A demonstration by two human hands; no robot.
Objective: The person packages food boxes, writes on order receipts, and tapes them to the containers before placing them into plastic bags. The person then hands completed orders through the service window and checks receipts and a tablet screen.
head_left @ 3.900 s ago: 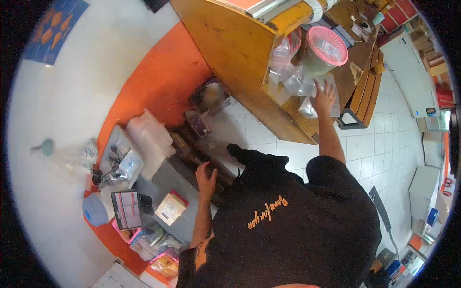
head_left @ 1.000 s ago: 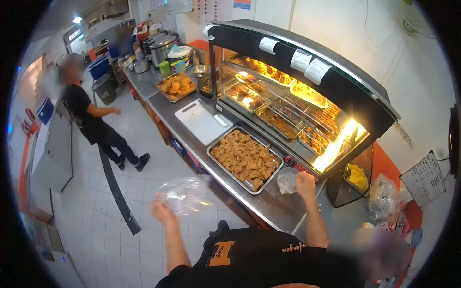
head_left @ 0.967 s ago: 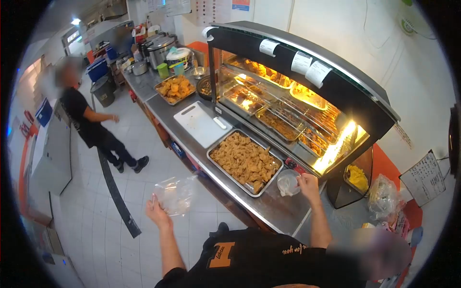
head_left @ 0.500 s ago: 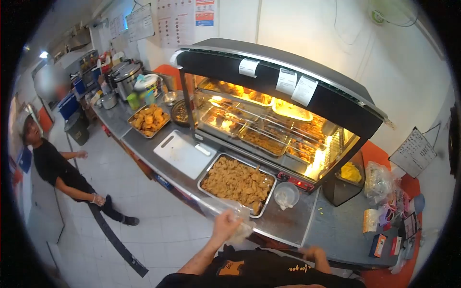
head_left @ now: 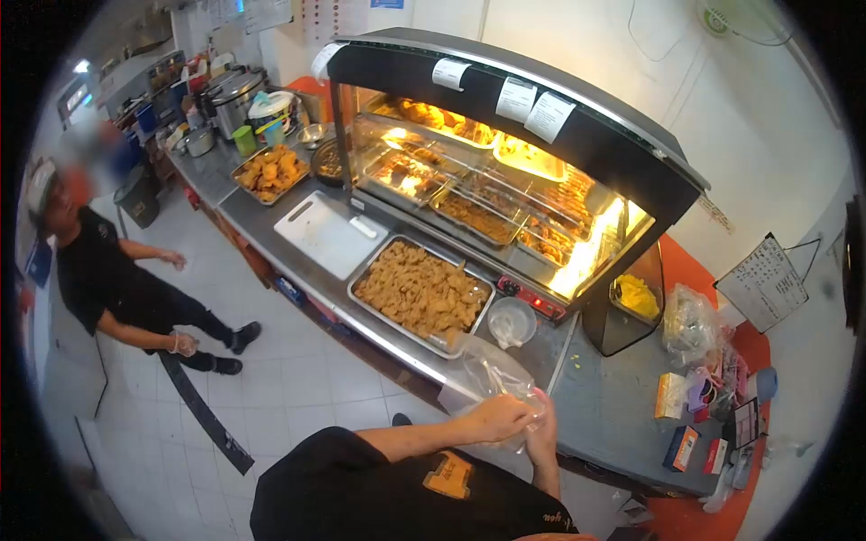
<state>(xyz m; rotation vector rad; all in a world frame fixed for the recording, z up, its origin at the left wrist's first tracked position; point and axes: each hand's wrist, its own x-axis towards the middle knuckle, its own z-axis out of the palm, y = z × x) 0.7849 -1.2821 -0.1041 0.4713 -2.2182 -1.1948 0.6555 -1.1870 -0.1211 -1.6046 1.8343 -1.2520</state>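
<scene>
A clear plastic bag [head_left: 490, 368] hangs in front of me, its far end over the near right corner of a metal tray [head_left: 420, 340]. That tray is heaped with brown fried pieces [head_left: 419, 293]. My left hand [head_left: 502, 418] is closed on the bag's near end. Right beside it, my right hand [head_left: 541, 424] pinches the same part of the bag; its fingertips are partly hidden. A clear round tub [head_left: 511, 322] stands on the counter just beyond the bag.
A lit food warmer [head_left: 505, 180] with trays stands behind the tray. To its left lies a white cutting board [head_left: 320, 236], with a tray of fried chicken [head_left: 271, 173] beyond. Small boxes [head_left: 670, 395] sit at right. A co-worker [head_left: 99, 270] stands at left.
My left hand has moved right with the bag. My right hand has come up from the counter's edge to join it and grip the bag. The co-worker has shifted slightly; my view has tilted.
</scene>
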